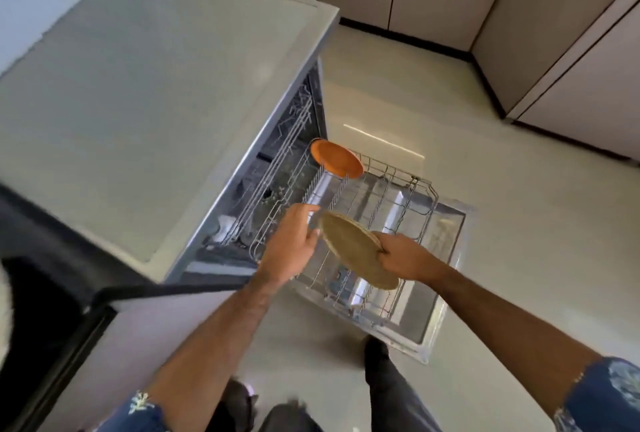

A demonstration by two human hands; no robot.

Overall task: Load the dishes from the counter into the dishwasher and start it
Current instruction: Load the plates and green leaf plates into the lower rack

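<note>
- Tan plate (358, 251): held on edge in the air, low over the near half of the lower rack (363, 223). Its long axis runs from upper left, near the left fingertips, to lower right, past the right wrist. Broad face tilted up and toward the left; whether its lower rim touches the wires cannot be told.
- Right hand (403, 256): closed on the plate's right rim, thumb on the near face, fingers curled behind the edge. Forearm comes in from the lower right, sleeve (602, 397) of blue patterned cloth at the elbow.
- Left hand (291, 244): fingers loosely spread and extended, tips at the plate's upper left edge, just touching or just beside it; blur prevents a firmer call. No closed grasp visible. Forearm rises from bottom centre.
- Orange plate (336, 158): already standing on edge at the far end of the rack, leaning in the tines, well apart from the tan one.
- Rack drawn out over the lowered dishwasher door (446, 279); the rest of its wire slots show bare.
- Dishwasher cavity (277, 172) opens under the pale counter (156, 102), upper basket dimly seen inside.
- Dark trouser leg and shoe (377, 352) stand on the light floor (519, 223), just beside the door's near corner.
</note>
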